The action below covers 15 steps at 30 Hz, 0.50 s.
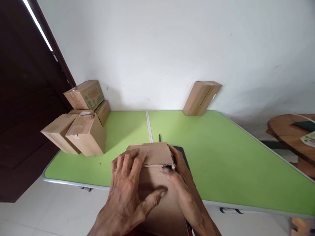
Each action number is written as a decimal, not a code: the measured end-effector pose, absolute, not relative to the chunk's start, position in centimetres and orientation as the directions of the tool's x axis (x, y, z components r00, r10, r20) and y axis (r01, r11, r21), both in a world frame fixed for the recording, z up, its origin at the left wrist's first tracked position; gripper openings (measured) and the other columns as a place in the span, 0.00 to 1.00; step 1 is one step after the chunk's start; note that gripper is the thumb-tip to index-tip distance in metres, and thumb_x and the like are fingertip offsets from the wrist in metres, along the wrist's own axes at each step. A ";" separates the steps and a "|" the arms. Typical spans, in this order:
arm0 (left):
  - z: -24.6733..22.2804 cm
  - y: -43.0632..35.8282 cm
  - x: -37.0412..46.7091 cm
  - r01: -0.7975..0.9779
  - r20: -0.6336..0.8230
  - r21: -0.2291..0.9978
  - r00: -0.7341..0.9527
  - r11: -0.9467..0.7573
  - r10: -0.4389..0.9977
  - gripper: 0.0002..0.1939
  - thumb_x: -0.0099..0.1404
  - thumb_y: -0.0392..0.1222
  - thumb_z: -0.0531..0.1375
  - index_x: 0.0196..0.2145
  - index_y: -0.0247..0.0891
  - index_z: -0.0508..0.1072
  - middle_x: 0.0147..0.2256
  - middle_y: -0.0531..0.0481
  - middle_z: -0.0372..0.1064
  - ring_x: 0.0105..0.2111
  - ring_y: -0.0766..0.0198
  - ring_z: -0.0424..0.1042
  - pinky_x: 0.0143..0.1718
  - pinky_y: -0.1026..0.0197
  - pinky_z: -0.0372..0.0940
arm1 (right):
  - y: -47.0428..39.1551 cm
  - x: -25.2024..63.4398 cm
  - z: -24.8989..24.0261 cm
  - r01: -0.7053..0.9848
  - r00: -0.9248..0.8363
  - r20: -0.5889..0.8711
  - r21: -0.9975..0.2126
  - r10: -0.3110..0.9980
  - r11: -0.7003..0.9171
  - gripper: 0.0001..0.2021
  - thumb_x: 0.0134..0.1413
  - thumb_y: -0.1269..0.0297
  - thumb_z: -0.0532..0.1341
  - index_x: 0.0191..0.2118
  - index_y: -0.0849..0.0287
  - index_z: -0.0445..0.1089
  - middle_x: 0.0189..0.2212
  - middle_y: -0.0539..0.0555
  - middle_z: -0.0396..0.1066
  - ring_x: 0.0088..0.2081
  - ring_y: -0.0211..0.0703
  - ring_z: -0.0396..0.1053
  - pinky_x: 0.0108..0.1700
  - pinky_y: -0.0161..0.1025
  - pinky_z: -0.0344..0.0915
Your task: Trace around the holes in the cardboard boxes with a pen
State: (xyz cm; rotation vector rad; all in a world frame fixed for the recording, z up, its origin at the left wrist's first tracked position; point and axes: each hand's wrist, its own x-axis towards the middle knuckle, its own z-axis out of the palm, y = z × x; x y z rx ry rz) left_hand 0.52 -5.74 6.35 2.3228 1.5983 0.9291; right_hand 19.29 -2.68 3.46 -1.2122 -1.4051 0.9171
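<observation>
A brown cardboard box [157,153] stands close to me at the table's front edge, its top facing up and one long side toward me. My left hand [130,186] lies over its left part, fingers spread across the top edge and thumb stretched along the near side. Around the right corner wraps my right hand [180,177], its thumb pressed on the torn, frayed corner and its fingers behind the right side. Beyond the box, a dark pen [159,138] rests on the table. A dark flat object [182,154] is partly hidden behind the box and my right hand.
Several cardboard boxes [86,131] are stacked at the left end of the green table [236,164]. Another box [201,98] leans against the white wall at the back. A round wooden table [283,131] stands at the right, and a dark door [27,98] at the left.
</observation>
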 end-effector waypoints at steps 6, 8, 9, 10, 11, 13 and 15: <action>6.7 -4.8 -1.8 0.675 0.400 0.638 0.121 -0.370 0.909 0.42 0.71 0.60 0.69 0.75 0.53 0.58 0.72 0.38 0.57 0.73 0.42 0.61 0.69 0.35 0.66 | -2.5 20.2 5.1 0.150 -0.038 0.181 -0.971 0.983 0.184 0.34 0.65 0.49 0.61 0.75 0.47 0.61 0.73 0.61 0.64 0.72 0.66 0.63 0.69 0.61 0.66; 7.8 -4.2 -2.9 0.698 0.350 0.631 0.133 -0.339 0.927 0.43 0.69 0.63 0.70 0.74 0.51 0.62 0.70 0.37 0.60 0.72 0.39 0.62 0.70 0.33 0.65 | -2.4 19.9 5.9 0.168 -0.106 0.164 -0.969 0.981 0.180 0.36 0.64 0.47 0.62 0.75 0.46 0.60 0.74 0.60 0.62 0.74 0.66 0.61 0.71 0.63 0.64; 8.4 -3.9 -3.4 0.706 0.308 0.627 0.164 -0.329 0.937 0.45 0.67 0.65 0.71 0.74 0.50 0.63 0.70 0.36 0.62 0.72 0.38 0.63 0.70 0.32 0.65 | -2.3 19.6 6.4 0.175 -0.141 0.161 -0.967 0.977 0.185 0.37 0.63 0.47 0.62 0.75 0.46 0.60 0.74 0.60 0.62 0.74 0.66 0.60 0.71 0.63 0.63; 9.0 -3.6 -4.0 0.707 0.255 0.631 0.202 -0.321 0.946 0.47 0.66 0.66 0.71 0.75 0.50 0.63 0.70 0.36 0.63 0.72 0.36 0.63 0.70 0.31 0.65 | -2.1 19.3 6.8 0.181 -0.174 0.162 -0.964 0.971 0.194 0.37 0.62 0.47 0.61 0.75 0.47 0.60 0.74 0.60 0.62 0.74 0.66 0.60 0.71 0.64 0.63; 9.5 -3.4 -4.6 0.698 0.198 0.644 0.245 -0.314 0.949 0.49 0.64 0.67 0.72 0.76 0.51 0.62 0.71 0.36 0.63 0.73 0.34 0.62 0.70 0.30 0.66 | -2.0 19.0 7.2 0.188 -0.199 0.169 -0.960 0.965 0.207 0.38 0.61 0.47 0.61 0.75 0.48 0.60 0.73 0.61 0.63 0.73 0.67 0.60 0.70 0.64 0.63; 10.0 -2.9 -5.9 0.660 0.089 0.691 0.327 -0.295 0.941 0.54 0.62 0.69 0.72 0.78 0.52 0.59 0.75 0.38 0.59 0.75 0.33 0.59 0.71 0.30 0.65 | -1.7 18.4 7.8 0.206 -0.235 0.176 -0.952 0.956 0.226 0.40 0.58 0.48 0.61 0.75 0.50 0.60 0.72 0.62 0.63 0.73 0.67 0.61 0.70 0.65 0.63; 9.7 -2.5 -7.3 0.632 0.007 0.730 0.373 -0.260 0.928 0.59 0.59 0.70 0.73 0.80 0.53 0.55 0.79 0.40 0.53 0.77 0.32 0.55 0.73 0.29 0.60 | -1.6 18.0 8.3 0.228 -0.273 0.157 -0.948 0.949 0.222 0.41 0.56 0.51 0.62 0.75 0.51 0.59 0.72 0.62 0.63 0.72 0.67 0.60 0.71 0.65 0.62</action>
